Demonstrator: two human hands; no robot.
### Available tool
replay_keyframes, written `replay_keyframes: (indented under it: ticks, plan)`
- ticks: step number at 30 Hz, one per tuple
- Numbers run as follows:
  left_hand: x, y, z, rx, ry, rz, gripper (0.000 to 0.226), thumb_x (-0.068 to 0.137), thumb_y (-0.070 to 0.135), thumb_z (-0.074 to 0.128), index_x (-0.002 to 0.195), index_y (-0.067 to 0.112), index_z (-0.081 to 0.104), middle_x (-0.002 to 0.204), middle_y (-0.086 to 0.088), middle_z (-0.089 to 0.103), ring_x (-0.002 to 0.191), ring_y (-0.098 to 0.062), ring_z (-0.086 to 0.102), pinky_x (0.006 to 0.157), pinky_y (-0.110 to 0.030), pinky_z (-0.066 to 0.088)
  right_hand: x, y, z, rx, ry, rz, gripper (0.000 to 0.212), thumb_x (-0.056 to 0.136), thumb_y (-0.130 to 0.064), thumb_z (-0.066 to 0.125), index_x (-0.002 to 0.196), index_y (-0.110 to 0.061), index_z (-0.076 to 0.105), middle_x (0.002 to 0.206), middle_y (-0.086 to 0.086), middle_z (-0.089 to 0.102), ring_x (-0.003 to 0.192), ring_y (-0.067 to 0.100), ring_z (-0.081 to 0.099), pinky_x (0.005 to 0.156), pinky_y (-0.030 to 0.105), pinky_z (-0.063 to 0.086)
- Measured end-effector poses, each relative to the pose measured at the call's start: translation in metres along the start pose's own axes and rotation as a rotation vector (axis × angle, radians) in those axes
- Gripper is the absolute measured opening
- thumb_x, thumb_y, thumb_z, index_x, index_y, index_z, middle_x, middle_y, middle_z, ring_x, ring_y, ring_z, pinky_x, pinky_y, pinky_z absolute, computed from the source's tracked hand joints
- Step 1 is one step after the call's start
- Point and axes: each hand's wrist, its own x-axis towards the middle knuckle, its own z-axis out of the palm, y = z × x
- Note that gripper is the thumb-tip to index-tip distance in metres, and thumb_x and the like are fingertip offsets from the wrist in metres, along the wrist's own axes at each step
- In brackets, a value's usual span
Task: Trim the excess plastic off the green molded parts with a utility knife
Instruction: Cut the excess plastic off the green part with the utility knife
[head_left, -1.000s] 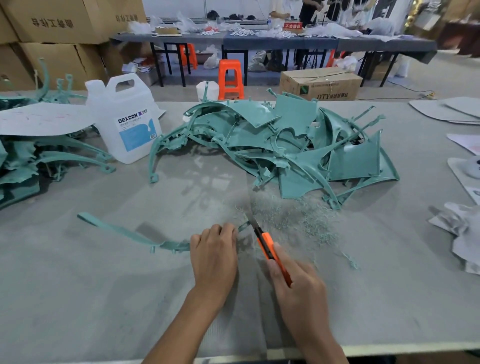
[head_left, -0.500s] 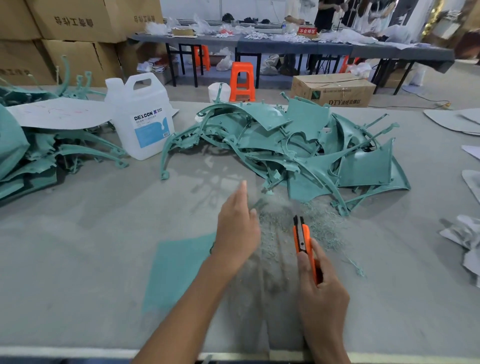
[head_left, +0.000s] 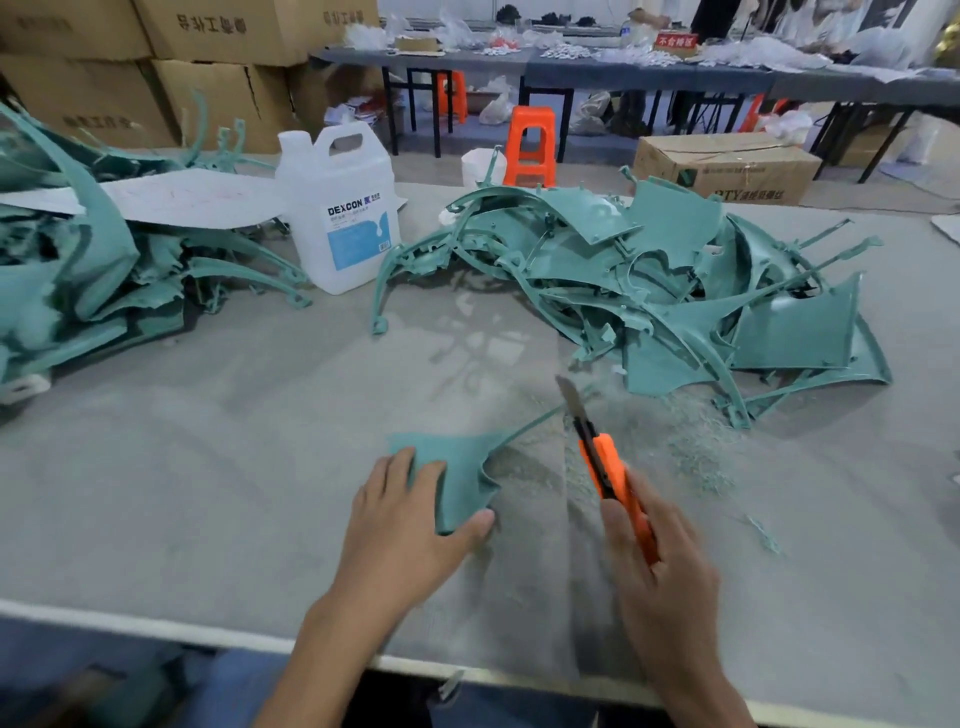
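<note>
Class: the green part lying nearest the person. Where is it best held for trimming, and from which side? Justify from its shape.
Press the green part down on its broad flat panel, from the near left, as the left hand does. The panel lies roughly flat and wide; the thin strip runs toward the utility knife in the right hand, so keep fingers off it.

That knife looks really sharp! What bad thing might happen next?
The utility knife has its blade out, and the left hand pressing the green part lies close by: a slip might cut it. Loose shavings might let the part slide.
</note>
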Motion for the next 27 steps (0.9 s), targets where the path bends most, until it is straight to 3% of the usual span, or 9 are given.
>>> replay_keyframes:
  ticks: [4,10,16,27]
  plan:
    - [0.012,0.001,0.006,-0.049,-0.009,0.107,0.091,0.066,0.086,0.035,0.143,0.036,0.041,0.162,0.007,0.021,0.148,-0.01,0.009,0.119,-0.026,0.01,0.009,-0.002,-0.008,-0.222,-0.226,-0.105,0.029,0.09,-0.041,0.066,0.119,-0.039,0.068,0.092,-0.014,0.062,0.077,0.015,0.066,0.068,0.033,0.052]
    - [0.013,0.0,0.011,-0.07,0.043,0.088,0.095,0.063,0.096,0.031,0.138,0.04,0.045,0.162,0.015,0.021,0.148,-0.006,0.01,0.118,-0.026,0.015,0.017,-0.004,-0.013,-0.383,-0.445,-0.2,0.034,0.092,-0.047,0.062,0.124,-0.046,0.052,0.09,-0.01,0.067,0.079,0.019,0.067,0.062,0.037,0.053]
    - [0.013,-0.001,0.012,-0.083,0.039,0.084,0.089,0.065,0.093,0.04,0.137,0.04,0.047,0.161,0.013,0.023,0.149,-0.009,0.013,0.119,-0.029,0.018,0.028,-0.006,-0.016,-0.502,-0.37,-0.303,0.032,0.091,-0.044,0.066,0.123,-0.044,0.064,0.075,-0.007,0.063,0.065,0.024,0.066,0.052,0.032,0.044]
    - [0.014,-0.003,0.014,-0.107,0.072,0.109,0.089,0.06,0.093,0.041,0.13,0.039,0.05,0.158,0.014,0.03,0.146,-0.007,0.019,0.116,-0.027,0.023,0.017,-0.004,-0.013,-0.384,-0.411,-0.314,0.038,0.09,-0.04,0.07,0.127,-0.043,0.064,0.083,-0.007,0.067,0.071,0.025,0.067,0.056,0.035,0.05]
